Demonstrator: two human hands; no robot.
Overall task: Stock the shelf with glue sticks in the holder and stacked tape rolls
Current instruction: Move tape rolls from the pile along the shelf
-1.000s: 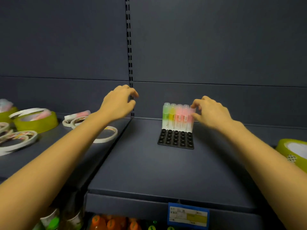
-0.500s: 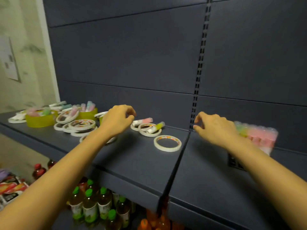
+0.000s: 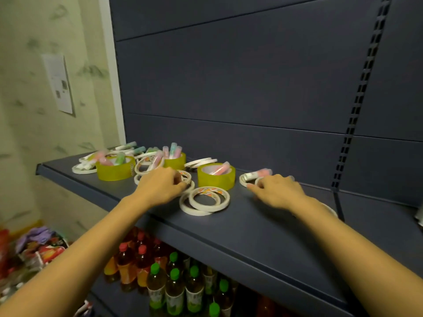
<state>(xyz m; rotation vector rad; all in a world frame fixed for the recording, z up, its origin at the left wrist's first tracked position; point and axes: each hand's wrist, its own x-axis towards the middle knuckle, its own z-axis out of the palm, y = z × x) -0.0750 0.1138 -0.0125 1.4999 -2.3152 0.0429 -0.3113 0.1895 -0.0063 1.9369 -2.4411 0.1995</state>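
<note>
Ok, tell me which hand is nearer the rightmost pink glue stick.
Right. The right hand sits just in front of the pink glue stick; the left hand is well to its left, beyond a yellow tape roll.

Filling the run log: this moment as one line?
left hand: curled at tape rolls, grip unclear | right hand: at tape ring under glue stick, grip unclear
</note>
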